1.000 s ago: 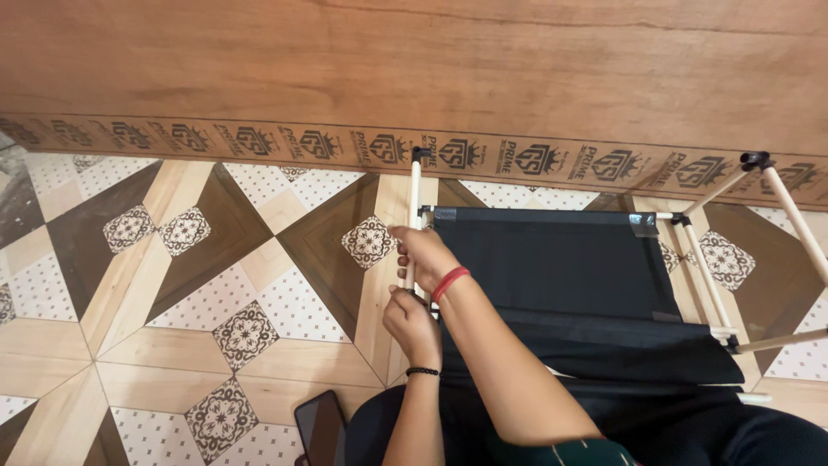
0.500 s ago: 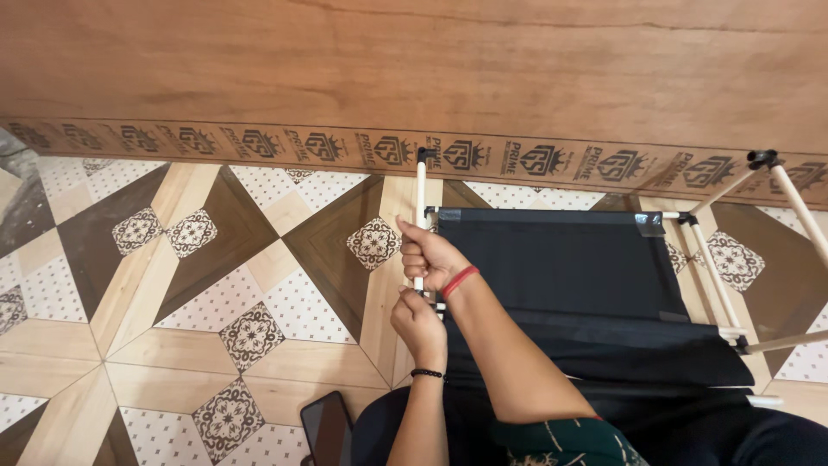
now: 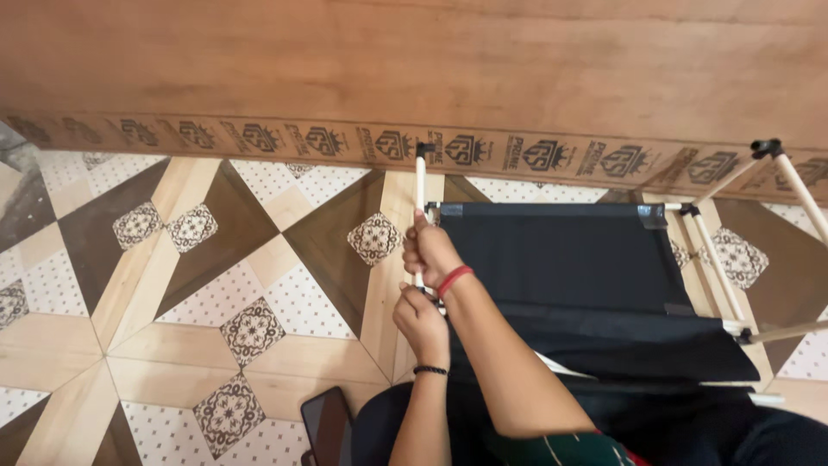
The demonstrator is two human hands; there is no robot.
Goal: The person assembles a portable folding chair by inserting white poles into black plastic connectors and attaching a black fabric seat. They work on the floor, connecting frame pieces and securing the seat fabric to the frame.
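Hands at work on a rack frame: the right hand (image 3: 429, 252), wearing a red band at the wrist, is clenched around an upright cream rod (image 3: 420, 185) at the frame's left corner, near centre of view. Just below, at six o'clock from it, the left hand (image 3: 420, 321) pinches the rod's lower joint. Black fabric shelf (image 3: 561, 259) stretches toward three o'clock between the rods. Dark phone (image 3: 325, 423) lies on the patterned floor tiles (image 3: 172, 285) at seven o'clock; wooden board (image 3: 414, 60) spans twelve.
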